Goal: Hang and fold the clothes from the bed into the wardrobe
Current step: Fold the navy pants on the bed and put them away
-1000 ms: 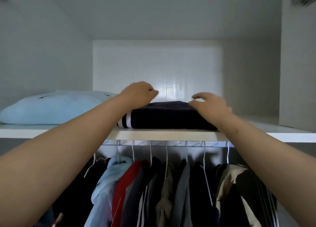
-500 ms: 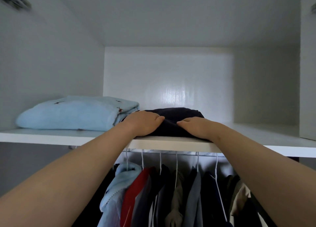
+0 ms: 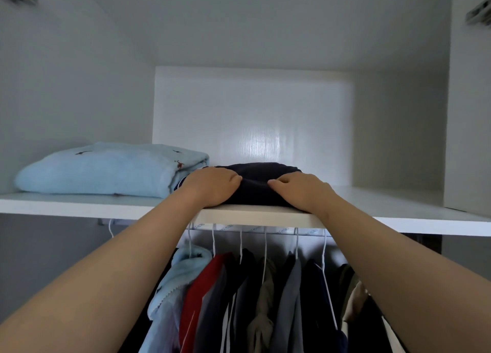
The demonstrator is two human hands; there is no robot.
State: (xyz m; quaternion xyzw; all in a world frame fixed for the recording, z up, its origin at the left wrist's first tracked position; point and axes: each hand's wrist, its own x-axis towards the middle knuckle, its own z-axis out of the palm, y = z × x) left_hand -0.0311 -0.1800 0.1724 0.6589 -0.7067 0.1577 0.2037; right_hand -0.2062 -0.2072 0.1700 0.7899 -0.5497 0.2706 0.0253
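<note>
I am looking up into the wardrobe. The folded navy garment lies on the top shelf, right at the front edge, just beside a folded light blue fleece.

My left hand rests on its left part and my right hand on its right part. Both thumbs push into the cloth and point at each other. The other fingers bend over the top, away from me, so I cannot tell if they pinch the cloth or only press it.

I think this garment is soft and light. It squashes under my hands. It will not break, but it can come unfolded if I pull one corner. So I would hold it flat from both sides, near the front fold, and slide it as one pile. The shelf looks smooth, so I think it will slide easily.

Now I count. One navy garment. One blue fleece. Two hands. Under the shelf runs one rail with seven white hanger hooks that I can see. The hung clothes are packed close, so I cannot count them well.
</note>
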